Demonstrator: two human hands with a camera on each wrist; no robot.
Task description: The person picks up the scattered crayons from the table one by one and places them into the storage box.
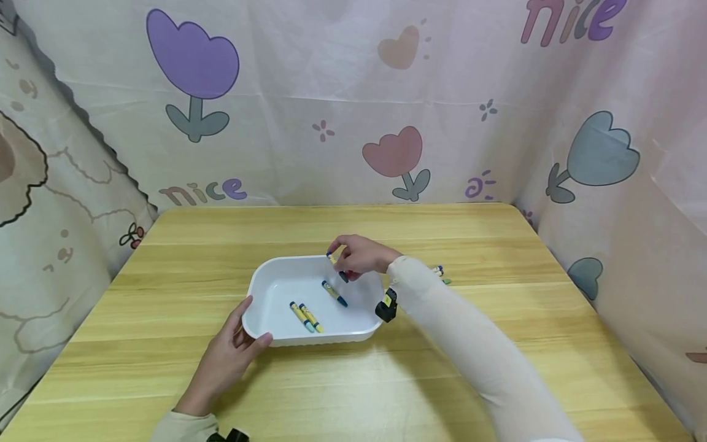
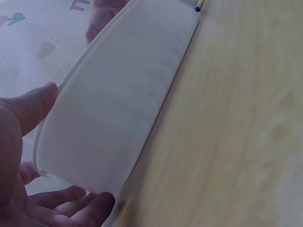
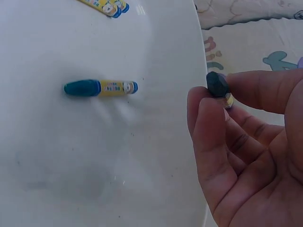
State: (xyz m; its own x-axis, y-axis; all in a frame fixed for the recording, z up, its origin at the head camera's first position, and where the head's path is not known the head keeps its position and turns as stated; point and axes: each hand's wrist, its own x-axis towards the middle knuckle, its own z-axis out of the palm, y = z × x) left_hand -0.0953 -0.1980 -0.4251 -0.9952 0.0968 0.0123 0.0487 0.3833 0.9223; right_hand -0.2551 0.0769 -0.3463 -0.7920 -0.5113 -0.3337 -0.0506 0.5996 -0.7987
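Observation:
A white plastic tray [image 1: 270, 288] sits on the table. My left hand [image 1: 234, 344] grips its near left corner, thumb over the rim and fingers against the side. Above the tray's far right part, my right hand [image 1: 361, 255] pinches a crayon [image 3: 218, 86] with a dark green tip between thumb and fingers; its wrapper is mostly hidden in the right wrist view. Below it on the tray floor lies a teal-tipped crayon [image 1: 334, 293] in a yellow wrapper. Nearer the front, a pale green crayon [image 1: 301, 317] and a yellow crayon [image 1: 312, 318] lie side by side.
More crayons [image 1: 439, 270] lie on the wooden table [image 1: 469, 239] right of the tray, partly hidden behind the right sleeve [image 1: 464, 331]. A printed cloth [image 1: 298, 73] hangs behind the table's far edge and along both sides.

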